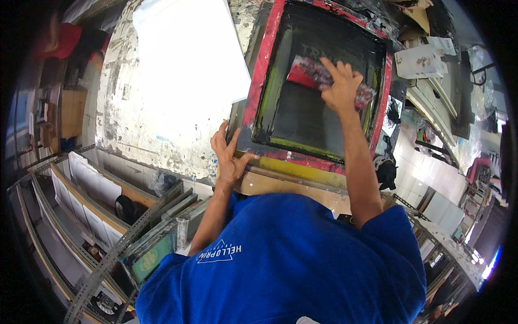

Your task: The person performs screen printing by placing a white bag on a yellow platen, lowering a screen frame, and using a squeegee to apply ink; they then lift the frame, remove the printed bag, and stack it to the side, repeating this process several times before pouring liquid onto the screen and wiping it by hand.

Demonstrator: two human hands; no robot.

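A screen printing frame (263,65) with red, ink-stained edges lies on the worktable, its dark mesh smeared with black ink. My right hand (342,89) is closed around a squeegee (305,74), red and blotched with dark ink, which lies slantwise across the mesh. Some of the squeegee is hidden under my fingers. At the frame's near left corner is my left hand (231,159), fingers spread and thumb stretched along the near edge. A large stack of white sheets (189,65) lies just left of the frame.
The worktable (116,113) is spattered with paint. At the lower left stands a metal rack (116,243) with several shelves, beside some stacked frames (156,256). A white ink-marked box (421,62) sits beyond the frame's right side. Part of a person in red (62,40) shows at the far left.
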